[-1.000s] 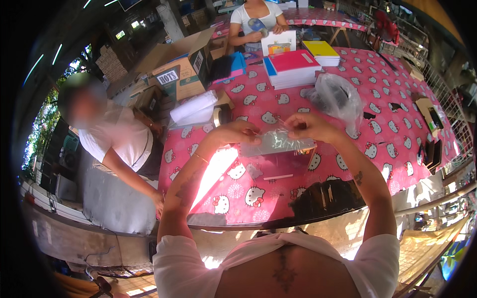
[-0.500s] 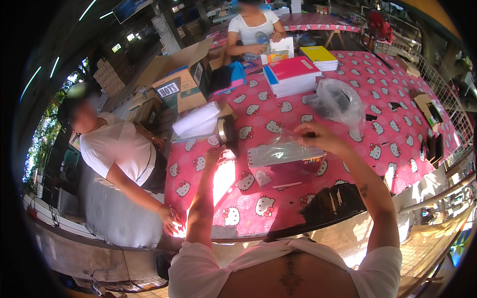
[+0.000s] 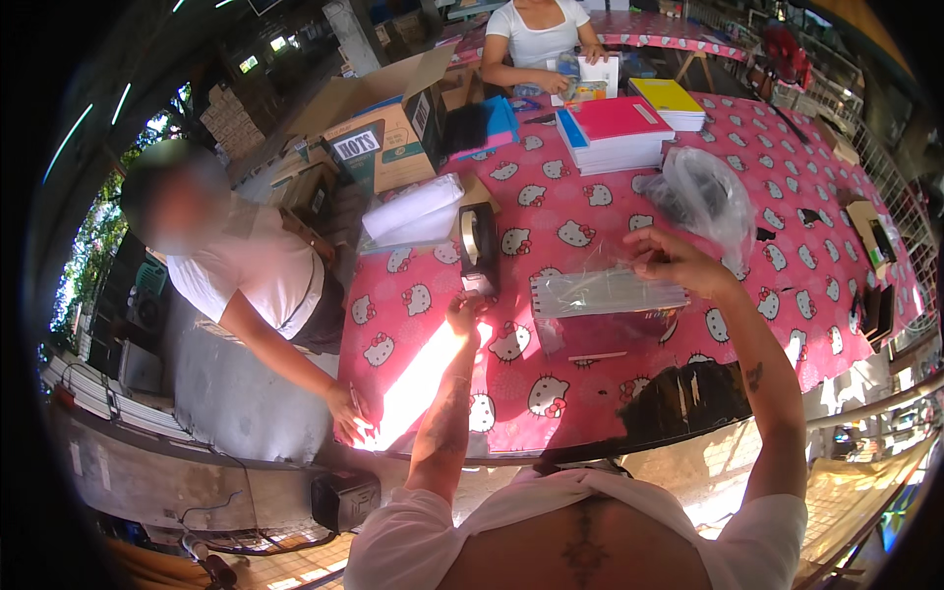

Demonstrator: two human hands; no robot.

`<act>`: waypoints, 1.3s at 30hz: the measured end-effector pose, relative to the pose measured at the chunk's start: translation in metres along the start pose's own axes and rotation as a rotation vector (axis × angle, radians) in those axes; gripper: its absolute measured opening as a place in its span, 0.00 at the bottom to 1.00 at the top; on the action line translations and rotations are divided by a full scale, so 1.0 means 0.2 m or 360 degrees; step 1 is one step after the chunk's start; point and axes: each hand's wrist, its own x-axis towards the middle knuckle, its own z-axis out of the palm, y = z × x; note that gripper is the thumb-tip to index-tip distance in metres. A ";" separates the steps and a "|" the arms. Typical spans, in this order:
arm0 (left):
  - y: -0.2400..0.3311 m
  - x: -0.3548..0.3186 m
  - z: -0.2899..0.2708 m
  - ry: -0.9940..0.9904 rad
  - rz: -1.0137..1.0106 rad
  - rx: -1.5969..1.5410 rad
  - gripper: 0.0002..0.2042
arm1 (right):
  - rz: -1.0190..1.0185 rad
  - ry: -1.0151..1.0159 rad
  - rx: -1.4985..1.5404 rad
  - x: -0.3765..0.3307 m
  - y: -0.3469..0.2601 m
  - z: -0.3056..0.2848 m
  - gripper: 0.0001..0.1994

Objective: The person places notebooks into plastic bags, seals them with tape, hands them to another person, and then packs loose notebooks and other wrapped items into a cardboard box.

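My left hand [image 3: 467,315] has its fingers closed at the front end of a black tape dispenser [image 3: 478,258]. Whatever they pinch is too small to make out. Over the right end of a stack of spiral-bound books [image 3: 615,298] in a clear plastic wrapper, my right hand [image 3: 678,264] hovers with fingers curved and apart. The wrapper's loose clear film [image 3: 593,278] stands up close to those fingertips. The stack lies flat on the pink patterned tablecloth [image 3: 580,233], its spiral edge facing away from me.
A white plastic roll [image 3: 413,211] and an open cardboard box [image 3: 388,143] stand at the far left. Red-covered books [image 3: 619,128], yellow-covered books [image 3: 669,98] and a crumpled plastic bag [image 3: 713,202] lie beyond the stack. One co-worker [image 3: 251,265] leans at left; another [image 3: 541,44] handles a book opposite.
The view has shifted, so the table appears further right. My left hand stays by the tape dispenser, and my right hand stays over the wrapped stack. The co-worker at left has leaned closer.
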 end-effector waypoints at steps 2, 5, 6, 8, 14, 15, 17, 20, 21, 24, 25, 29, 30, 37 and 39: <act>0.14 0.13 -0.15 0.0273 0.0683 0.1852 0.09 | -0.0024 -0.0118 0.0201 0.04 -0.01 0.02 0.26; 0.58 0.12 0.10 0.0078 0.0852 0.2465 0.09 | 0.0019 -0.0132 0.0402 0.00 0.06 -0.04 0.27; 0.76 0.07 0.16 0.0033 0.1055 0.2475 0.08 | 0.0006 -0.0108 0.0418 0.00 0.03 -0.02 0.27; 1.17 -0.15 0.47 -0.0925 0.1433 0.1683 0.06 | 0.0115 -0.0084 0.0459 -0.01 -0.02 0.00 0.28; 1.38 -0.29 1.23 -0.2617 0.1179 0.2108 0.09 | -0.0022 -0.0040 0.0367 0.01 0.01 -0.02 0.29; 1.25 -0.21 1.28 -0.2819 0.0958 0.2371 0.11 | -0.0009 -0.0021 0.0380 0.01 0.01 -0.01 0.29; 0.97 -0.03 1.23 -0.3064 0.0381 0.1996 0.13 | -0.0089 0.0046 0.0146 0.00 -0.02 0.00 0.31; 0.55 0.01 1.08 -0.3102 -0.0480 0.0650 0.22 | -0.0035 0.0089 0.0046 0.01 0.02 0.00 0.33; 0.46 0.00 1.04 -0.3068 -0.0551 0.0398 0.23 | -0.0026 0.0102 0.0043 -0.01 0.03 0.01 0.33; 0.31 -0.08 0.95 -0.2752 -0.0720 0.0269 0.24 | -0.0020 0.0114 0.0183 -0.03 0.02 0.02 0.31; 0.28 -0.09 0.90 -0.2609 -0.0755 0.0287 0.24 | -0.0004 0.0127 0.0118 -0.03 0.02 0.02 0.30; 0.34 -0.07 0.64 -0.2093 -0.0575 0.0079 0.27 | -0.0003 0.0154 0.0119 -0.04 0.01 0.03 0.31; 0.39 -0.06 0.54 -0.2032 -0.0408 -0.0069 0.27 | -0.0016 0.0138 0.0107 -0.04 0.02 0.03 0.31; 0.43 -0.69 0.27 -0.1465 0.0230 0.0581 0.40 | -0.0815 0.0483 -0.1703 -0.13 -0.19 0.33 0.40; 0.36 -0.76 0.29 -0.1311 0.0077 0.0503 0.35 | -0.0611 0.0152 -0.1709 -0.24 -0.18 0.42 0.43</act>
